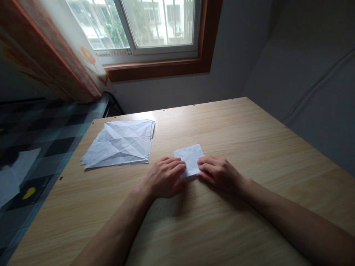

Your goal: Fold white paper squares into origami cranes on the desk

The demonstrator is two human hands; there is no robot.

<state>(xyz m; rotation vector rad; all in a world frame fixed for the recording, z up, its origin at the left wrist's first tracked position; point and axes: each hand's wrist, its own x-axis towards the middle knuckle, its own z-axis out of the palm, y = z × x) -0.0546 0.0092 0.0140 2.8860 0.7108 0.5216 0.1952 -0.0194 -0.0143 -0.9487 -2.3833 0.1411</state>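
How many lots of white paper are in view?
3: a folded white paper square touched by the left hand and right hand; a creased white paper stack on the pale wooden tabletop; loose white paper on the dark checked cloth. Lower sheets may be hidden.

Stacked sheets (126, 143) lie left of folded paper (190, 157).

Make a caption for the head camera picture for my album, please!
Left hand and right hand on a small folded white paper, with creased sheets across the wood-grained table.
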